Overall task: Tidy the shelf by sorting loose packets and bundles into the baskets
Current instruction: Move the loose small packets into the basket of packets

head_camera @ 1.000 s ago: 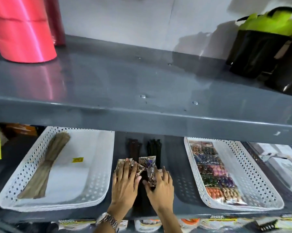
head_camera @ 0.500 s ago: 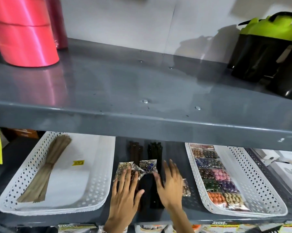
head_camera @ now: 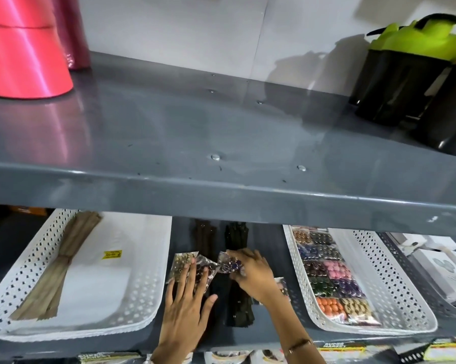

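Between two white baskets, loose clear packets of beads lie on dark bundles [head_camera: 237, 300] on the lower shelf. My left hand [head_camera: 187, 308] rests flat, fingers spread, on a gold-bead packet [head_camera: 180, 264] and a dark-bead packet [head_camera: 204, 271]. My right hand [head_camera: 253, 274] pinches a blue-bead packet [head_camera: 226, 262] at its edge. Another small packet [head_camera: 282, 285] lies partly hidden under my right wrist. The left basket [head_camera: 148, 285] holds a tan bundle [head_camera: 61, 264]. The right basket [head_camera: 395, 290] holds a row of colourful bead packets [head_camera: 329, 277].
A grey upper shelf [head_camera: 221, 195] overhangs the work area. Red ribbon rolls [head_camera: 24, 48] stand on it at left, black containers with green lids [head_camera: 410, 74] at right. White boxes [head_camera: 442, 264] sit in a grey tray far right. Labelled packs hang below the shelf edge.
My right hand moved left from beside the right basket and took hold of the blue-bead packet. My left hand stayed pressed on the other packets.
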A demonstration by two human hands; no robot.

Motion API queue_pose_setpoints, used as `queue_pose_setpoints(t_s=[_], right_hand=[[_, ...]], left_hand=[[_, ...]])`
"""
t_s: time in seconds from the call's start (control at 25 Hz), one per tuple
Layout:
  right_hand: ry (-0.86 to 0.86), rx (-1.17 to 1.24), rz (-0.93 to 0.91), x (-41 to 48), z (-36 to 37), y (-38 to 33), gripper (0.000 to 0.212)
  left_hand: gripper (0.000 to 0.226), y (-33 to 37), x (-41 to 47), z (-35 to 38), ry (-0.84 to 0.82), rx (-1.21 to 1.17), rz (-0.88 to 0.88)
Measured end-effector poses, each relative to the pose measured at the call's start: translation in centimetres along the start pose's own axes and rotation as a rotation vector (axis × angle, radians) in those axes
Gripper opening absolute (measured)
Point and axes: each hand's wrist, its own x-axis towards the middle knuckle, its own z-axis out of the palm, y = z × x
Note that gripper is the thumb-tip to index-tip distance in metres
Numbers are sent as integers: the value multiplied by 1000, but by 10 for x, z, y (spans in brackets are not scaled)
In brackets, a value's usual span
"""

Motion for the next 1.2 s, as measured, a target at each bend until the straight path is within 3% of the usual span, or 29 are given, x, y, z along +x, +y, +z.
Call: queue_pose_setpoints(t_s=[0.16, 0.28, 0.36, 0.44, 0.52, 0.64, 0.8, 0.96, 1.0, 1.08, 1.2], right_hand=[[291, 28, 201, -63, 14, 28, 52], [336, -143, 264, -87, 34, 36, 41], [404, -137, 212, -83, 33, 22, 53], [397, -40, 93, -66, 24, 1, 56], [209, 110, 7, -41, 20, -20, 58], [84, 286, 145, -9, 25, -42, 50], [177, 575, 318, 3, 34, -56, 28], [514, 833, 508, -27, 20, -20, 31], [591, 795, 588, -39, 18, -5, 31], [643, 438, 654, -60, 18, 18, 23], [581, 8, 584, -71, 31, 25, 20]], left_hand=[[56, 2, -1, -5, -46, -4, 21], [55, 1, -1, -7, -63, -5, 53], [56, 2, -2, -9, -51, -25, 39], [59, 4, -2, -12, -45, -58, 2], [61, 4, 0, -14, -35, -104, -71], [62, 3, 4, -18, -22, -170, -154], [62, 1, 3, -14, -13, -193, -136], [62, 5, 4, -16, -18, -232, -110], [62, 6, 4, -16, -22, -253, -87], [62, 5, 1, -14, -32, -324, -47], [66, 2, 1, -12, 8, -456, -73]])
